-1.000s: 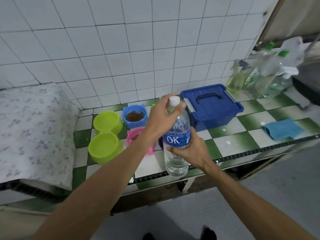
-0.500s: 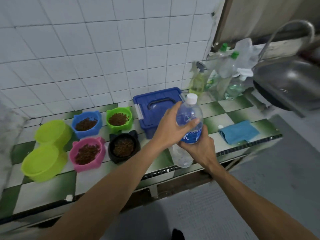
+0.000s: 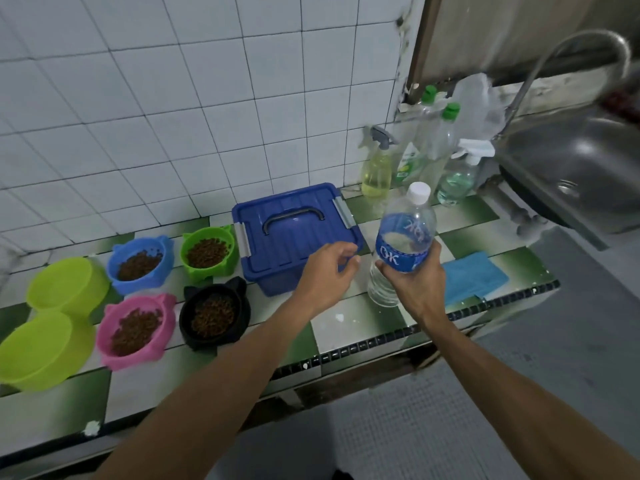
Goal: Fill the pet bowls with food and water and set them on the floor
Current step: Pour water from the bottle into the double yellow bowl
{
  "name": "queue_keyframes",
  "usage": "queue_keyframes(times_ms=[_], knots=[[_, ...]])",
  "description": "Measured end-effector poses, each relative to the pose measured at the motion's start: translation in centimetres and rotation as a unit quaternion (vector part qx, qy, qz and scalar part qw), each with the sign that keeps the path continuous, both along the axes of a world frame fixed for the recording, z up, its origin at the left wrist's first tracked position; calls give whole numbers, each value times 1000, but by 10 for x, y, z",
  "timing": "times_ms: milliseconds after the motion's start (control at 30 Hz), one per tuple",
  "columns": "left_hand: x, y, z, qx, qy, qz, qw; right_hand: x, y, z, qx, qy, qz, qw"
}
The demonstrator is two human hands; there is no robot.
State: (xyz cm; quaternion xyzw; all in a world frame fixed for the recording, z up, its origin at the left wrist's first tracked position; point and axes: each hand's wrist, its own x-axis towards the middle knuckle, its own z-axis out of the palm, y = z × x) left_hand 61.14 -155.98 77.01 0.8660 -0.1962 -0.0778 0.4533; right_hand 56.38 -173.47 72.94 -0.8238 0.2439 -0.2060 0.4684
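**Lime bowls (image 3: 65,285) empty, water bottle (image 3: 405,233) capped**

Lime bowls sit at counter (image 3: 367,327) left; four kibble bowls (image 3: 161,348) just beside. Left hand (image 3: 329,268): fingers loosely curled, holding nothing, near bottle. Right hand (image 3: 415,282) grips tilted bottle above counter.

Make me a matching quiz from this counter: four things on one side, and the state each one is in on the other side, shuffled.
Things:
1. water bottle
2. pink bowl
3. nearest lime bowl
4. blue box

States:
A. lid on
B. empty
C. holds kibble
D. capped, gripped by the right hand

Pairs: 1-D, 2-C, 3-B, 4-A.
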Motion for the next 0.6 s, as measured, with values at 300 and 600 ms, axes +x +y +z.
queue_keyframes(times_ms=[300, 600], knots=[[10, -11, -13, 11, -4, 6, 1000, 12, -15, -17, 23, -21, -20, 999], [7, -5, -21, 13, 6, 11, 1000, 7, -18, -21, 6, 78, 13, 997]])
